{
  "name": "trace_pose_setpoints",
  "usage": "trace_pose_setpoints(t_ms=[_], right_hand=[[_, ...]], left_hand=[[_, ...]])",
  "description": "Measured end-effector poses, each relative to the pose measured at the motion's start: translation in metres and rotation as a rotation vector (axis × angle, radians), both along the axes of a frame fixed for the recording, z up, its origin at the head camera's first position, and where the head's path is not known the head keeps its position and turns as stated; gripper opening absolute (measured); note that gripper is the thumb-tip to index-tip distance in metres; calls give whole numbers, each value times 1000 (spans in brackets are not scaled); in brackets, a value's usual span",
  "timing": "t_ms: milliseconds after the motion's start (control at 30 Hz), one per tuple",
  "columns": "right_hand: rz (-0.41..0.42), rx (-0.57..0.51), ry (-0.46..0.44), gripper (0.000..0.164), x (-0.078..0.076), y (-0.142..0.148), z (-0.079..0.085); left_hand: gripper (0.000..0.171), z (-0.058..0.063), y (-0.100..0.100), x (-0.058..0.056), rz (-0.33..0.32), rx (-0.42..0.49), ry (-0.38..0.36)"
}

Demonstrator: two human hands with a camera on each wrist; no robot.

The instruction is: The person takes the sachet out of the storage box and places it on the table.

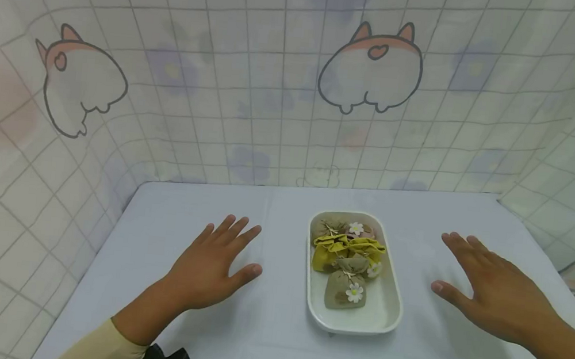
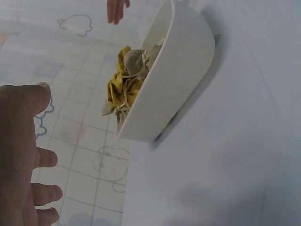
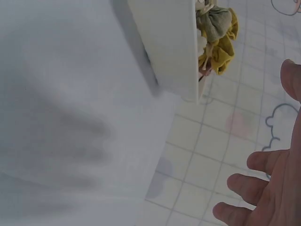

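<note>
Left hand (image 1: pixel 208 273) and right hand (image 1: pixel 500 292) hover empty, fingers outstretched, on either side of the white tray (image 1: pixel 381 307) of cloth pouches (image 1: pixel 324 258) on the counter (image 1: pixel 262 339), where lifting the near pouch (image 1: pixel 337 297) by its gathered neck (image 1: pixel 349 274) would probably disturb its neighbours least.

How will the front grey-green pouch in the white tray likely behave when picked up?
The grey-green pouch will probably give and crease, since its cloth gathers in folds at the neck. Its matte fabric suggests it shouldn't be slippery. It looks unlikely to roll, being broad and squarish below.
</note>
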State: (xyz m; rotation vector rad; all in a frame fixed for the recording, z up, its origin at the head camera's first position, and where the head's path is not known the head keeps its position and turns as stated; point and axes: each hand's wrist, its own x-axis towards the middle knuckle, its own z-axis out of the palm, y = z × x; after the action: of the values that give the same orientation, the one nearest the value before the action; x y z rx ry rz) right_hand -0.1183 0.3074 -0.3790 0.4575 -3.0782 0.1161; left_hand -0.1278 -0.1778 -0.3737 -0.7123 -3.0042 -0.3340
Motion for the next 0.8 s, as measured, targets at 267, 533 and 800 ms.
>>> trace_pose_setpoints(t_ms=[267,533,800], right_hand=[[-11,8,-33,97,-2,-13,-7],[-3,-13,-40,96,-2,-21,-10],[-31,11,-79,104,-4,-31,-16]], left_hand=[[71,-3,10,-2,-7,41,13],[68,-6,22,-4,-25,46,6],[62,-10,34,-5,-40,63,4]])
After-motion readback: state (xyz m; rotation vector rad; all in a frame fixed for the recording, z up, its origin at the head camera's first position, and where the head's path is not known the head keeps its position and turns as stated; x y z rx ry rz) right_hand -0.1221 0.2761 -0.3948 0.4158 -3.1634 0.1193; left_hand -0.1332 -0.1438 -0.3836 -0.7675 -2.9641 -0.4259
